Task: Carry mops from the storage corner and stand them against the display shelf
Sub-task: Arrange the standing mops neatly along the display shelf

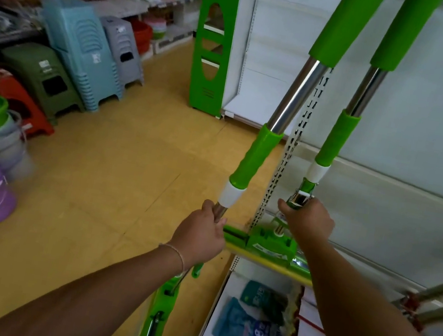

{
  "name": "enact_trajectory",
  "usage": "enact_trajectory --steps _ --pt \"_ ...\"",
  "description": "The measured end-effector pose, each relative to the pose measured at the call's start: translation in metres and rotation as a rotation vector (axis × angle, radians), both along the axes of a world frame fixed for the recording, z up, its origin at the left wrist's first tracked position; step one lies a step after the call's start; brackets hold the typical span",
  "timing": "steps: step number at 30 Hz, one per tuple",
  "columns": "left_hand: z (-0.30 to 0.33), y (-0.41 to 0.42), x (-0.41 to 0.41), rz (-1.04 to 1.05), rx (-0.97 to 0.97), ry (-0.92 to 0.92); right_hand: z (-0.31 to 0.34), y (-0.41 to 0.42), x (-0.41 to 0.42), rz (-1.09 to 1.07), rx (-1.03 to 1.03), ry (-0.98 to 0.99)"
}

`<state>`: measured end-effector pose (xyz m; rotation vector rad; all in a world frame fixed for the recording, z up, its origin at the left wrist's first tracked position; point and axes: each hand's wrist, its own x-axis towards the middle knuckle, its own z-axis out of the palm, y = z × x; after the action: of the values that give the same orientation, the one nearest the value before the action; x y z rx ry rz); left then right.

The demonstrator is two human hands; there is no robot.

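Green mops near upright, tops tilting right; left hand (pixel 200 235) grips left mop (pixel 279 118), right hand (pixel 307 220) right mop (pixel 352 108).

**Both arms reach forward, hands gripping**

We see our two bare forearms stretch away from us. Our left hand (pixel 199 233), with a thin bracelet at the wrist, curls round a mop pole (pixel 257 156). Our right hand (pixel 307 220), slightly farther, closes over a second mop (pixel 333 146).

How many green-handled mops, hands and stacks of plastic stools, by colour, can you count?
Green-handled mops: 2
Hands: 2
Light blue stool stack: 1
Grey stool stack: 1
Dark green stool stack: 1
Red stool stack: 1
Total: 8
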<state>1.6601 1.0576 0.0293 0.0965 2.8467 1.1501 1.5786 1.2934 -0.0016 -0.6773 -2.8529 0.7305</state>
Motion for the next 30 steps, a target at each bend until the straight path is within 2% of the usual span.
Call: enact_trajectory --steps 13,19,22,25,26,28,30 --pt "-0.002 0.039 0.003 -0.016 0.081 -0.053 -0.007 0.001 -0.017 0.037 -0.063 0.017" --pt "0.0 0.042 0.007 -0.129 0.093 -0.088 0.0 0.009 0.008 0.129 -0.371 0.038" --pt "0.0 0.042 0.007 -0.155 0.102 -0.101 -0.006 0.003 0.037 0.093 -0.255 0.073" --pt "0.001 0.041 0.006 -0.187 0.117 -0.126 -0.01 -0.006 0.07 0.072 -0.239 0.081" --pt "0.001 0.041 0.006 -0.195 0.12 -0.137 -0.013 -0.009 0.08 0.132 -0.226 0.017" --pt "0.002 0.041 0.005 -0.205 0.132 -0.158 -0.019 -0.018 0.097 0.388 -0.199 -0.17" --pt "0.002 0.042 0.007 -0.201 0.15 -0.166 -0.03 -0.029 0.11 0.605 -0.34 -0.311"
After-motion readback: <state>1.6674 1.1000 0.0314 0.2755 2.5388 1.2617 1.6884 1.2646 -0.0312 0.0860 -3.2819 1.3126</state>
